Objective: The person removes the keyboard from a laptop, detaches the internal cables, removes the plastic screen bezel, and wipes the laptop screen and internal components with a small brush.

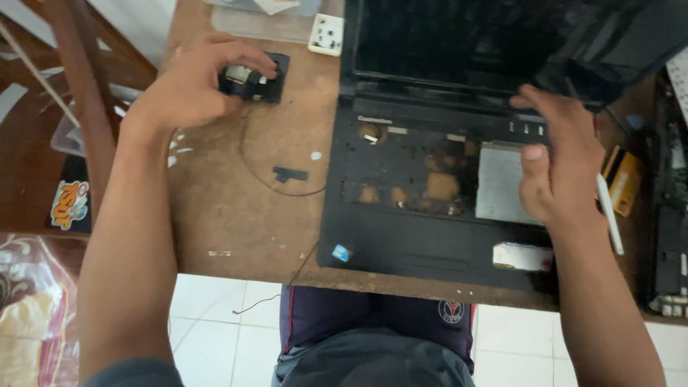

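Observation:
A black laptop shell (401,236) lies open on the brown wooden table (229,208), its keyboard gone and holes showing through the tray. My right hand (562,161) rests on the laptop's right side near the hinge, fingers spread, with a thin white tool (609,213) sticking out beneath the palm. My left hand (190,82) reaches to the table's far left and pinches a small black component with metal parts (252,77).
A thin black wire (261,179) and a small black piece (289,174) lie on the table left of the laptop. A white socket block (325,34) sits at the back. A yellow box (623,178) and dark hardware (670,215) are at the right. White floor tiles show below.

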